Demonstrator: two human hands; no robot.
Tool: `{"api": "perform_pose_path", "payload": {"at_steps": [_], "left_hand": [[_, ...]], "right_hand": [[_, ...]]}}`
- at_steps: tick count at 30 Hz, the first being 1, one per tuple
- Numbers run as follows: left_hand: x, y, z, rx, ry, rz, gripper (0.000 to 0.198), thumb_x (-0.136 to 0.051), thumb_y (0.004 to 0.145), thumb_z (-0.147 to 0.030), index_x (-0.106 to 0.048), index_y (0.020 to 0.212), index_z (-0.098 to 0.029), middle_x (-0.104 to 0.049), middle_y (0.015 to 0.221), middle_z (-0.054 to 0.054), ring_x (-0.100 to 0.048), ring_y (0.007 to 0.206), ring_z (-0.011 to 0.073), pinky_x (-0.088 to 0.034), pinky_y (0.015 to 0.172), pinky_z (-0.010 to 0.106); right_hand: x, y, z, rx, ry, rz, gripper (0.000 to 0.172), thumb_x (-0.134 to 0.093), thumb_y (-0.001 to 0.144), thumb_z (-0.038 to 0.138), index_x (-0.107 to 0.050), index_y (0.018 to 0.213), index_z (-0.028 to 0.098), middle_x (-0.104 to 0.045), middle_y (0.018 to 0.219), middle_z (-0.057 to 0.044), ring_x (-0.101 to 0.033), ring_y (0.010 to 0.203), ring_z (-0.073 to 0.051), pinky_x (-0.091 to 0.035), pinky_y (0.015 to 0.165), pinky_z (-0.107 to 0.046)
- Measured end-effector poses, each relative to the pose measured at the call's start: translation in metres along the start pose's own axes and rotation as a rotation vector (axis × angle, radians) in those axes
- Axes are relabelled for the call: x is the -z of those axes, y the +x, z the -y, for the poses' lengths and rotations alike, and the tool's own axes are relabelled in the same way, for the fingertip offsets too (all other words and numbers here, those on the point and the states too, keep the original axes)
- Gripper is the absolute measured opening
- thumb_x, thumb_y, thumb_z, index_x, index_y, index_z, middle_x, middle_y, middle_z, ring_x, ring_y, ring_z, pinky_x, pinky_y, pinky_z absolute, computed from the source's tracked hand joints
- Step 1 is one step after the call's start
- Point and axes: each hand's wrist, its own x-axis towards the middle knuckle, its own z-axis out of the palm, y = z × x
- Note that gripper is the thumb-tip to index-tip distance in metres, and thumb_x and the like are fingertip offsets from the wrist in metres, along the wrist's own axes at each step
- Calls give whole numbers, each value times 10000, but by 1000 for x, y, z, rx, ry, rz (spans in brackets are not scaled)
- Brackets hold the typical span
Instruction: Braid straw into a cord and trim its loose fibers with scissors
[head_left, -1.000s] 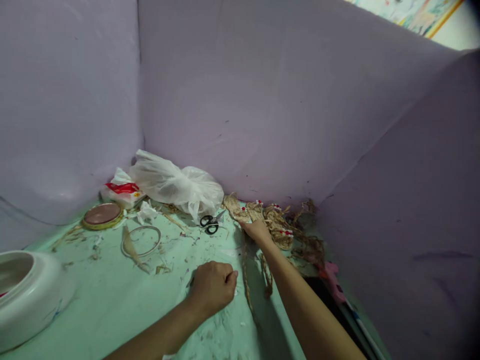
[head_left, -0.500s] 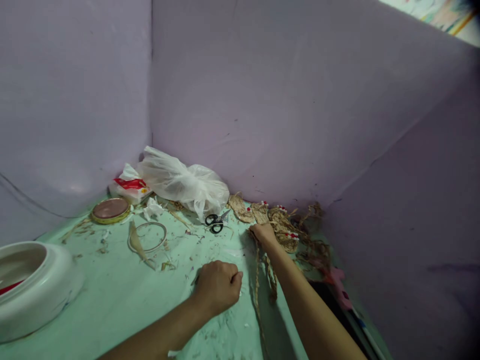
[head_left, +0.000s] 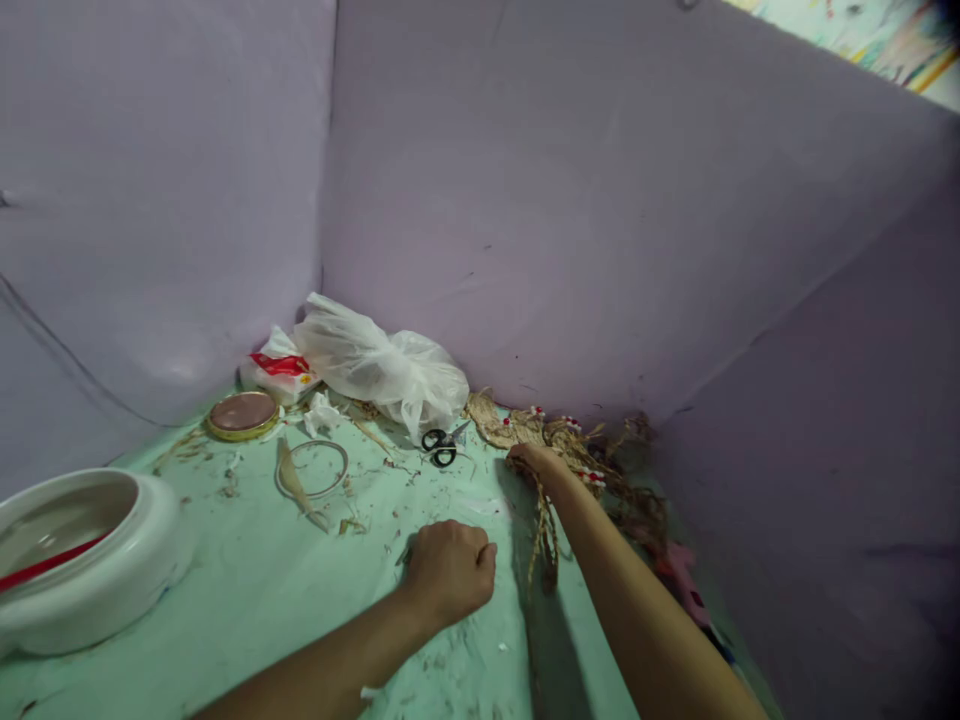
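Observation:
My right hand (head_left: 541, 466) reaches toward the wall, fingers closed around braided straw-coloured cord (head_left: 543, 540) whose strands dangle below it toward the table. Just beyond and beside it lies a row of woven pieces (head_left: 491, 425) of the same fibre, some with red and white beads (head_left: 591, 478). My left hand (head_left: 452, 573) is a fist low over the table, back of the hand up; its curled fingers hide whatever may be inside. Black-handled scissors (head_left: 441, 448) lie beyond the left hand.
A tied white plastic bag (head_left: 390, 370) leans against the wall beside a tissue pack (head_left: 277, 372). Left of the scissors are a tape ring (head_left: 345, 472) and a round tin (head_left: 243, 413). A white pot (head_left: 157, 540) stands at left; a pink glue gun-like object (head_left: 684, 580) lies at right.
The view has turned slightly left, so things sit farther right. A long strand that hung from my right hand to the bottom edge no longer shows clearly. Both hands stay closed.

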Motion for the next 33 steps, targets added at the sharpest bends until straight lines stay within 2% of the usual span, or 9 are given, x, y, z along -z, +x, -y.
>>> {"api": "perform_pose_path", "payload": {"at_steps": [4,7,12,14,17,20,27,30,33], "left_hand": [[3,-1,-1,-19,-12,-20,372,-341,782,-371,-669,709,-212,-680,710,69,-629,681,239,-437,593,334],[4,-1,-2,-16,-27,-28,371,-342,777,-369,-669,704,-210,-680,711,74,-628,677,246,-439,590,342],[2,-2,0,-6,-123,-29,352,-363,762,-365,-658,676,-193,-668,693,87,-615,670,238,-417,603,332],[1,-1,2,22,-255,-55,325,-400,741,-371,-640,636,-179,-653,664,89,-602,665,233,-399,615,326],[0,4,7,80,-435,-104,350,-376,766,-390,-603,625,-164,-620,630,76,-572,647,203,-372,609,298],[1,10,10,105,-550,-123,450,-224,837,-393,-572,688,-149,-594,643,55,-531,627,155,-355,576,257],[1,-7,-4,-38,-843,56,435,-355,747,-492,-522,561,-137,-476,466,-20,-407,431,87,-313,440,205],[6,-30,-8,-37,-882,60,372,-434,700,-467,-487,523,-144,-393,400,-52,-323,379,67,-259,401,199],[15,-56,-8,-10,-880,12,333,-497,671,-426,-464,497,-145,-354,399,-67,-282,386,51,-228,403,193]], "right_hand": [[5,-2,0,-1,-134,87,316,-524,809,297,-528,1088,149,-529,1134,-72,-552,925,-211,-480,735,-366],[9,-12,3,57,-152,116,224,-529,766,254,-634,881,93,-625,955,-98,-575,850,-239,-451,639,-292],[1,-33,17,248,-1,231,63,-609,601,211,-644,631,168,-656,745,-43,-557,776,-173,-382,614,-213],[-5,-44,23,256,113,280,84,-614,591,248,-616,602,164,-629,659,-28,-538,664,-142,-377,567,-208],[-11,-69,27,185,346,309,243,-484,710,371,-578,685,149,-574,593,-21,-469,479,-104,-360,462,-216],[-6,-104,22,144,593,341,238,-569,659,377,-553,760,162,-573,644,-14,-486,482,-92,-409,500,-227],[17,-187,-7,97,999,269,328,-692,568,273,-555,853,188,-601,744,-24,-565,594,-123,-445,521,-229],[17,-206,-17,160,1017,249,374,-673,593,243,-563,949,206,-583,737,-4,-497,501,-84,-361,400,-178],[12,-220,-21,340,856,207,381,-612,671,255,-554,1045,213,-586,798,-18,-426,448,-53,-333,386,-178]]}}
